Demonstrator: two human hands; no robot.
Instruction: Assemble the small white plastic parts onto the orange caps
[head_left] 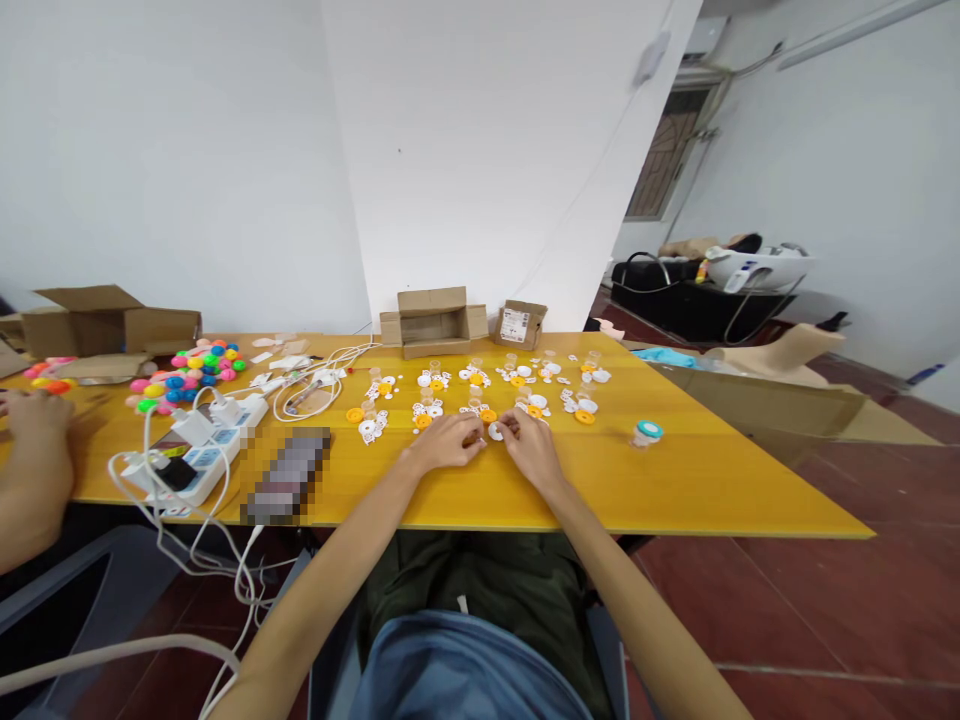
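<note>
Pinching a small round white plastic disc (pixel 496 431) with the right hand (pixel 529 442), over the yellow wooden table (pixel 600 490); curling the left hand (pixel 452 441) just beside, cannot tell around what. Could slip through a shallow edge hold and mix with loose white plastic pieces (pixel 367 428). Apparently facing upward; being round, shows no long axis.

White disc (pixel 495 433) — partly hidden; phone (pixel 291 476) — pixelated

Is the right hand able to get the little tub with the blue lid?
Probably yes. The blue-lidded tub sits off to the right of the right hand, and nothing seems to stand straight between them. Its fingers are at a white round piece, so they may need to leave that first.
</note>
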